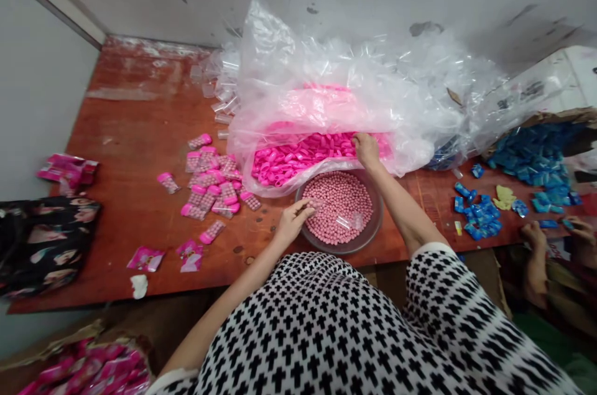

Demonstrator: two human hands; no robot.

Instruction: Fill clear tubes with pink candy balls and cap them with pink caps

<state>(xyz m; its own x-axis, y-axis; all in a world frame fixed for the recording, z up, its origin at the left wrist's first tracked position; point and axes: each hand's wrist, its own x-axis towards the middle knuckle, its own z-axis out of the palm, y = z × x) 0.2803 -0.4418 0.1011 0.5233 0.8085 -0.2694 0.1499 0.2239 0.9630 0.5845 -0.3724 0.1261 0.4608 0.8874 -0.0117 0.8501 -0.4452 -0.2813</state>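
Note:
A round bowl (375, 225) of small pink candy balls stands at the table's near edge. My left hand (292, 221) is at the bowl's left rim, fingers pinched on a small clear tube that lies over the candies. My right hand (366, 149) reaches past the bowl into a big clear plastic bag (326, 59) and its fingers curl down among the pink caps (298, 158) heaped inside; what it holds is hidden. Another clear tube (349, 221) lies on the candies.
Several filled tubes with pink caps (212, 186) lie left of the bag, empty clear tubes (221, 93) behind them. Pink wrappers (147, 258) lie near the front edge. Blue caps (478, 214) and a box of them (536, 152) are on the right, where another person's hands (534, 236) work.

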